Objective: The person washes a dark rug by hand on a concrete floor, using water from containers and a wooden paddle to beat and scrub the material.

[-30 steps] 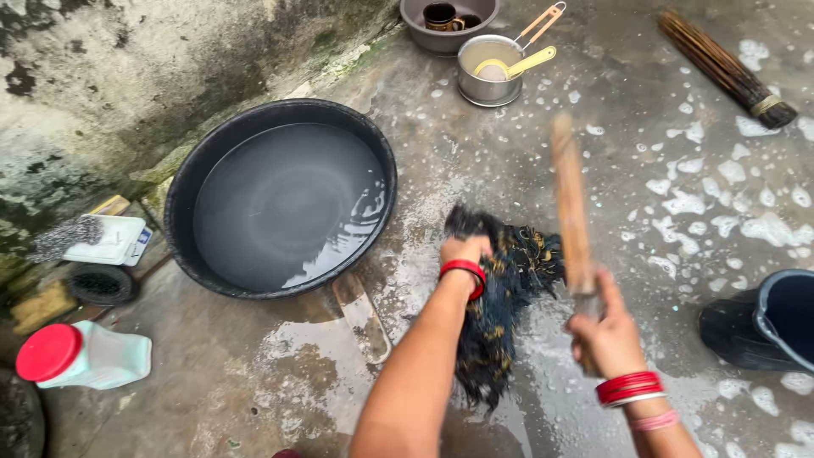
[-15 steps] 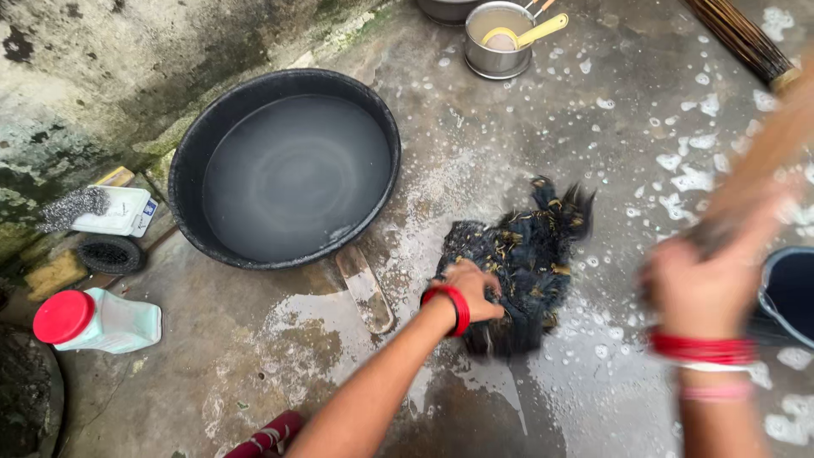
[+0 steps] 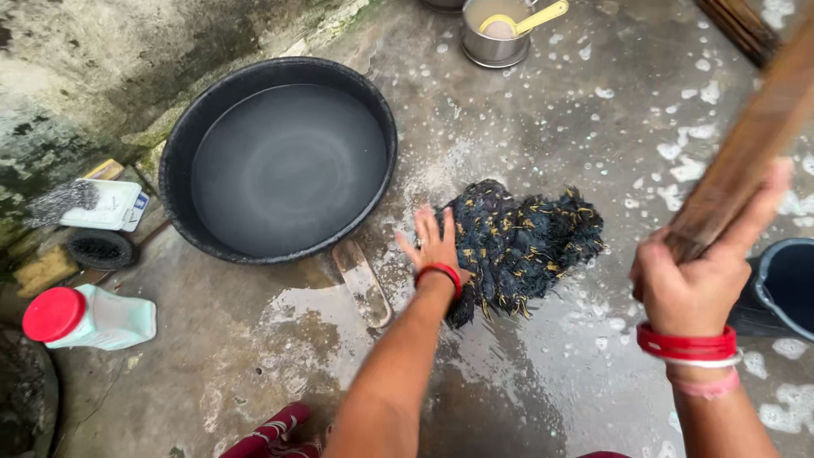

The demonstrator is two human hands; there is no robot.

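A: What is off beyond your left hand?
B: Far out on that side a jug (image 3: 93,318) with a red cap lies on the wet floor (image 3: 543,373), with a white tray (image 3: 106,206) up by the wall. Nearer you stands a black basin (image 3: 280,157) of water, and a flat scrap of wood (image 3: 363,282) lies just beside your wrist.

A: And the left hand itself?
B: Your left hand (image 3: 437,246) is spread wide, fingers splayed, flat at the near edge of the cloth (image 3: 521,246). That dark, yellow-flecked bundle sits between your two hands, soaked, amid suds.

A: The right?
B: Your right hand (image 3: 691,284) is clenched round a wooden bat (image 3: 746,157), raised and angled up past the cloth. Beyond it a dark bucket (image 3: 780,288) stands just beside your wrist. Far ahead is a steel pot (image 3: 496,34) with a yellow ladle.
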